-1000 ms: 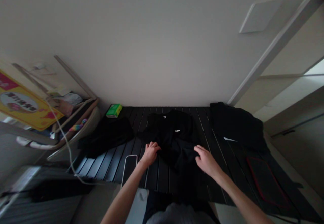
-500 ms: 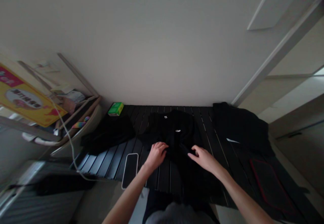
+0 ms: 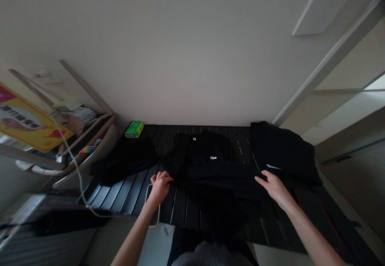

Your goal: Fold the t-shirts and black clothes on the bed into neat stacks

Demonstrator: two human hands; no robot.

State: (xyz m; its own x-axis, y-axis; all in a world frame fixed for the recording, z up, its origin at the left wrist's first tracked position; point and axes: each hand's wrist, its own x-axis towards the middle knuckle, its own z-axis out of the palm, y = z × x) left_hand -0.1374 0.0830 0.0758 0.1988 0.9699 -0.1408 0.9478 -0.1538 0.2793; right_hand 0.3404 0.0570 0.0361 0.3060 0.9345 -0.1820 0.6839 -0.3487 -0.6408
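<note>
A black garment (image 3: 210,174) with small white labels lies on the middle of a black slatted table (image 3: 126,194). My left hand (image 3: 161,185) is closed on the garment's left edge, over a phone (image 3: 150,202) lying on the table. My right hand (image 3: 273,186) grips its right edge. The cloth is stretched flat between both hands.
A second black garment (image 3: 126,160) lies at the left, a third (image 3: 282,150) at the right. A green box (image 3: 134,129) sits at the back left corner. A cluttered cart (image 3: 75,138) with a white cable stands left. A wall runs behind.
Both hands moved apart, the left one leftward and the right one rightward, pulling the black garment out wide. The left hand now covers part of the phone.
</note>
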